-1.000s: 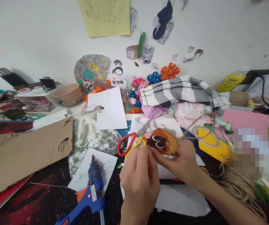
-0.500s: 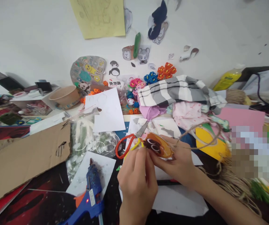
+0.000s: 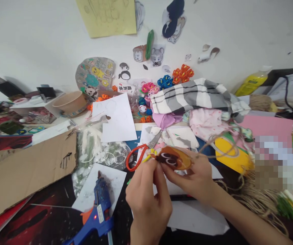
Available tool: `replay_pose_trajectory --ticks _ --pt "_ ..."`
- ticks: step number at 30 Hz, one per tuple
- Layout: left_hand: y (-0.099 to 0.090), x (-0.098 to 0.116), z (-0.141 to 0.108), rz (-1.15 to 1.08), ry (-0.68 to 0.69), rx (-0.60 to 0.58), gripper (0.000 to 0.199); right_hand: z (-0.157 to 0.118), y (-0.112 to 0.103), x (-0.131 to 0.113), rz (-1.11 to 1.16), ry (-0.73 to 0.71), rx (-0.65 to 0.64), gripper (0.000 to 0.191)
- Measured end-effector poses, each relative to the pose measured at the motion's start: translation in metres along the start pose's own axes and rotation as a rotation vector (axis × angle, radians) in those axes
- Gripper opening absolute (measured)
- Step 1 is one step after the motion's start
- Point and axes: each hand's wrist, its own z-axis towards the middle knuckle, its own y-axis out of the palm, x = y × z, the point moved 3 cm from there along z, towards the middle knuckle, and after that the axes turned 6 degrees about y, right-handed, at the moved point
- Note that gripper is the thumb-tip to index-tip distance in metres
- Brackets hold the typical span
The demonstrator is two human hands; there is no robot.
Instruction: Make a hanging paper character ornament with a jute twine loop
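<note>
An orange-brown cutout with cartoon eyes (image 3: 178, 159) is gripped between the thumb and fingers of my right hand (image 3: 196, 175). My left hand (image 3: 149, 199) is closed, its fingertips pinched at the cutout's dark left end; what they pinch is too small to make out. From the cutout's right side a loop of twine (image 3: 219, 154) runs off to the right. Red-handled scissors (image 3: 137, 157) lie just beyond my left hand, beside a thin yellow piece (image 3: 148, 156). A blue glue gun (image 3: 102, 207) with a small red light rests at the lower left on white paper (image 3: 117, 182).
Cardboard (image 3: 31, 170) covers the left side. A plastic bag with white cords (image 3: 92, 153) lies beyond the glue gun. Checked cloth (image 3: 195, 97), crocheted flowers (image 3: 183, 73) and a yellow bottle (image 3: 253, 81) stand at the back. A twine coil (image 3: 259, 200) lies at the right.
The cutout has tilted and shifted slightly right in my right hand. My left fingers have spread a little from one another while staying at its end. The camera view has shifted slightly.
</note>
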Motion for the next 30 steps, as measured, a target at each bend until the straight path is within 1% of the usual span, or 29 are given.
replay_pose_trajectory --ticks 2,4,11,14,18,22,27,30 --pt "-0.0021 0.0011 -0.0003 -0.017 -0.010 0.008 0.016 -0.0005 -0.0001 0.0011 -0.034 0.020 0.014 0.007" --pt "-0.0038 0.0026 -0.0003 -0.031 -0.006 0.013 0.016 -0.0010 -0.0003 0.0021 -0.044 0.033 0.022 0.005" --pt "-0.0047 0.0042 -0.0005 -0.017 0.019 0.038 0.014 -0.0008 -0.0017 0.0021 -0.073 0.068 0.044 0.008" --pt "-0.0042 0.0043 -0.0007 -0.021 0.027 0.033 0.015 -0.0007 -0.0017 0.0018 -0.071 0.049 0.041 0.008" --pt "-0.0040 0.0042 -0.0008 -0.019 0.030 0.031 0.015 -0.0011 -0.0014 0.0022 -0.045 0.011 0.068 0.006" --pt "-0.0025 0.0036 -0.0012 -0.027 0.028 0.001 0.013 -0.0005 -0.0004 0.0021 -0.042 -0.015 0.087 0.010" --pt "-0.0019 0.0038 -0.0008 -0.021 0.040 0.003 0.013 0.0009 -0.0014 -0.0008 -0.034 -0.043 0.048 0.011" --pt "-0.0022 0.0037 -0.0003 -0.006 0.035 0.005 0.013 -0.0003 -0.0024 -0.0010 -0.028 -0.028 0.023 0.012"
